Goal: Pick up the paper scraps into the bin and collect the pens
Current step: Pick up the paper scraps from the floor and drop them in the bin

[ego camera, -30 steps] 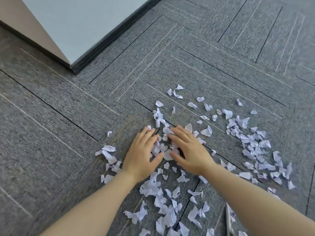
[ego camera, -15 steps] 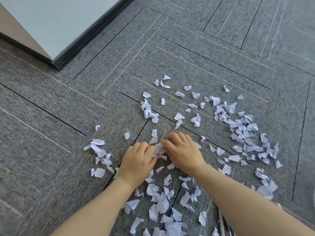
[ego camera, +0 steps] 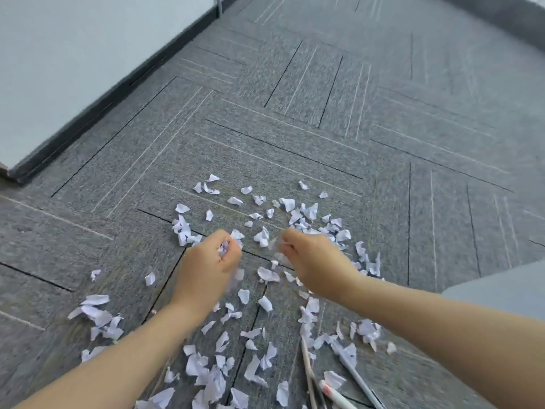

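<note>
Many white paper scraps (ego camera: pixel 306 214) lie scattered over the grey carpet. My left hand (ego camera: pixel 206 270) is lifted above the floor, fisted around a clump of scraps that shows between the fingers. My right hand (ego camera: pixel 312 261) is also raised and closed, with a bit of paper at its fingertips. Several pens (ego camera: pixel 333 391) lie among the scraps at the bottom, just left of my right forearm; one is white with a red band, another is pale blue (ego camera: pixel 356 376). No bin is in view.
A pale wall (ego camera: pixel 73 60) with a dark skirting board (ego camera: pixel 97 113) runs along the left. A thin metal leg (ego camera: pixel 218 5) stands at the top by the wall. A pale grey surface (ego camera: pixel 501 284) juts in at the right edge. Carpet tiles (ego camera: pixel 383 98) stretch ahead.
Both hands, which lay flat on the carpet raking scraps together, have closed on them and lifted apart. The view has tilted up, showing more floor ahead and the pens.
</note>
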The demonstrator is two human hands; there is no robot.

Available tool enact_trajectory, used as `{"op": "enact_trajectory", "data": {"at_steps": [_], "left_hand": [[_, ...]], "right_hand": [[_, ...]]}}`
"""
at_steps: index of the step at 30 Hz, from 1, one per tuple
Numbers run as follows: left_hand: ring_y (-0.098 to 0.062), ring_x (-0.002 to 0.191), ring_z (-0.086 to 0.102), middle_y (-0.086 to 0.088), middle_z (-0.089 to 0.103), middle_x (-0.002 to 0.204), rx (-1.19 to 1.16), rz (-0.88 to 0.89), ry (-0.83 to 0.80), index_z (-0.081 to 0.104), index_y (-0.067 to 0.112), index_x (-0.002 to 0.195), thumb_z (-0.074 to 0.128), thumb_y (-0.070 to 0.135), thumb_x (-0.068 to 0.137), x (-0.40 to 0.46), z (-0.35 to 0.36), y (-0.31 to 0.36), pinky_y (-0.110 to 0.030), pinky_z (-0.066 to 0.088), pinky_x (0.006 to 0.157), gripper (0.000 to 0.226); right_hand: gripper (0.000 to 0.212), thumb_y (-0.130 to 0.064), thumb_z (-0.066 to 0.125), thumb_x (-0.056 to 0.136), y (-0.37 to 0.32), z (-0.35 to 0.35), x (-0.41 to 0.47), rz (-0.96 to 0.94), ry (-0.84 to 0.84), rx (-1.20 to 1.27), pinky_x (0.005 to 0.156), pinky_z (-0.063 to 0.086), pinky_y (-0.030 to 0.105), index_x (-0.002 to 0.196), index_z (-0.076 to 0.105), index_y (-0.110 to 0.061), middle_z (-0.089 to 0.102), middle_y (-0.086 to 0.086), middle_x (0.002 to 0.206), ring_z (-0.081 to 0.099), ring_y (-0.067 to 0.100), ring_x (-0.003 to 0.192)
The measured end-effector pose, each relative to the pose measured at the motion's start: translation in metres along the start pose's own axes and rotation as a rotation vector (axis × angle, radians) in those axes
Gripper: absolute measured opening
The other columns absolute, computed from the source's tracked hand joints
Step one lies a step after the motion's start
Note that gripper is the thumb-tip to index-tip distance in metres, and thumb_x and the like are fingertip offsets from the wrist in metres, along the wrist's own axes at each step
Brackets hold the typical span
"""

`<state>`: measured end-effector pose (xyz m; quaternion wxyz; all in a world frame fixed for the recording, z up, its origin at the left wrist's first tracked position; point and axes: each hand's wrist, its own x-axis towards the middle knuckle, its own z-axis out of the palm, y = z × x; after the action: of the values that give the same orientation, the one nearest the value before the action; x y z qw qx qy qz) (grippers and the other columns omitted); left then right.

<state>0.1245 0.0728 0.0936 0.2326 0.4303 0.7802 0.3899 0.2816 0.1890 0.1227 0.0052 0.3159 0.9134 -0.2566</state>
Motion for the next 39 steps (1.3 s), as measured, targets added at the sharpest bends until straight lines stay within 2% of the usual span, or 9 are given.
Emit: {"op": "enact_trajectory", "data": {"at_steps": [7, 12, 17, 20, 23, 25, 32, 36, 39], "left_hand": [[-0.012, 0.044, 0.031, -0.002, 0.036, 0.049, -0.516, 0.262, -0.191, 0.041, 0.000, 0.062, 0.052, 0.016, 0.092, 0.023, 0.068, 0.250, -0.024, 0.026, 0.042, 0.036], [-0.018, 0.041, 0.036, -0.010, 0.040, 0.051, -0.713, 0.211, -0.440, 0.044, 0.010, 0.063, 0.051, 0.014, 0.090, -0.011, 0.167, 0.369, -0.020, 0.029, 0.037, 0.028], [-0.012, 0.029, 0.034, 0.005, 0.038, 0.039, -0.617, 0.117, -0.582, 0.034, 0.013, 0.059, 0.046, 0.011, 0.089, -0.052, 0.257, 0.410, -0.018, 0.026, 0.028, 0.032], [-0.029, 0.062, 0.062, -0.005, 0.059, 0.060, -0.292, 0.188, -0.650, 0.046, 0.012, 0.064, 0.042, 0.023, 0.090, -0.056, 0.293, 0.407, -0.036, 0.046, 0.054, 0.028], [-0.038, 0.091, 0.060, -0.022, 0.066, 0.093, 0.011, 0.311, -0.723, 0.061, 0.002, 0.082, 0.034, 0.038, 0.096, -0.062, 0.304, 0.407, -0.038, 0.044, 0.072, 0.047], [-0.040, 0.091, 0.059, -0.025, 0.066, 0.093, 0.007, 0.365, -0.709, 0.062, -0.003, 0.085, 0.030, 0.036, 0.099, -0.063, 0.302, 0.408, -0.039, 0.044, 0.075, 0.053], [-0.010, 0.077, 0.060, 0.004, 0.066, 0.077, -0.339, 0.534, -0.385, 0.067, 0.016, 0.079, 0.038, 0.028, 0.097, -0.020, 0.252, 0.372, -0.029, 0.046, 0.070, 0.036], [-0.005, 0.078, 0.057, 0.005, 0.064, 0.081, -0.229, 0.498, -0.224, 0.065, 0.018, 0.084, 0.035, 0.029, 0.096, 0.026, 0.208, 0.293, -0.025, 0.044, 0.069, 0.034], [-0.009, 0.086, 0.058, 0.006, 0.064, 0.088, -0.011, 0.393, -0.184, 0.064, 0.020, 0.089, 0.032, 0.032, 0.094, 0.055, 0.178, 0.204, -0.027, 0.041, 0.072, 0.035]], "right_hand": [[0.030, -0.020, 0.051, 0.097, 0.053, -0.161, -0.118, 0.346, 0.799, 0.255, 0.048, 0.031, 0.019, 0.069, 0.046, -0.029, 0.052, -0.014, 0.053, 0.042, 0.007, 0.048], [0.020, -0.026, 0.050, 0.098, 0.131, -0.210, -0.223, 0.737, 1.170, 0.308, 0.066, 0.043, 0.035, 0.082, 0.061, -0.023, 0.063, -0.010, 0.066, 0.060, 0.019, 0.071], [0.034, -0.025, 0.051, 0.095, 0.173, -0.201, -0.289, 1.045, 1.110, 0.435, 0.051, 0.034, 0.031, 0.074, 0.058, 0.001, 0.045, 0.008, 0.062, 0.039, 0.023, 0.055], [0.034, -0.024, 0.054, 0.091, 0.186, -0.194, -0.310, 1.162, 1.008, 0.717, 0.048, 0.046, 0.035, 0.074, 0.058, 0.006, 0.053, 0.020, 0.067, 0.048, 0.025, 0.056], [0.044, -0.028, 0.050, 0.096, 0.192, -0.192, -0.319, 1.190, 1.019, 0.766, 0.088, 0.047, 0.052, 0.103, 0.059, 0.014, 0.063, 0.033, 0.108, 0.062, 0.043, 0.088], [0.044, -0.027, 0.045, 0.099, 0.189, -0.193, -0.319, 1.183, 1.066, 0.729, 0.092, 0.043, 0.053, 0.107, 0.058, 0.014, 0.060, 0.031, 0.115, 0.056, 0.045, 0.104], [0.023, -0.027, 0.052, 0.088, 0.145, -0.207, -0.270, 0.768, 1.266, 0.676, 0.076, 0.054, 0.051, 0.078, 0.071, -0.018, 0.072, 0.003, 0.075, 0.066, 0.021, 0.072], [0.019, -0.022, 0.052, 0.087, 0.102, -0.193, -0.196, 0.467, 1.110, 0.789, 0.064, 0.053, 0.055, 0.078, 0.068, -0.020, 0.069, 0.008, 0.072, 0.062, 0.036, 0.070], [0.017, -0.017, 0.052, 0.091, 0.089, -0.145, -0.133, 0.437, 0.853, 0.753, 0.059, 0.050, 0.041, 0.083, 0.067, -0.020, 0.066, 0.000, 0.067, 0.059, 0.018, 0.061]]}}
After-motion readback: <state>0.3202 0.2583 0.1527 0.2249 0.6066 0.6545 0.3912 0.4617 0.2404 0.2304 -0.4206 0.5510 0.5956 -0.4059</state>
